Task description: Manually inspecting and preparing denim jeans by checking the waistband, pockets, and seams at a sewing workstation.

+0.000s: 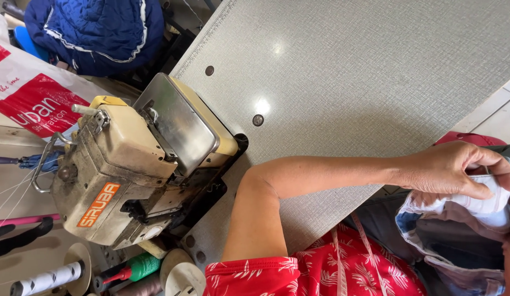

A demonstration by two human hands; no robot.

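Head view, rotated. Far left: one blue quilted garment (96,30) and one red-and-white plastic bag (30,90). One cream overlock sewing machine (137,164) sits at the left end of the grey textured surface (348,71), with two metal studs in the surface just beside it. Near left: three thread cones, white (46,278), green (142,266), brown (142,286). Surface right of the machine is bare; its edge runs diagonally to tiled floor (499,118) at right. One hand (455,167), side unclear, at far right off the surface edge, fingers curled, pinching white striped fabric (482,203) over the lap. Other hand not visible.
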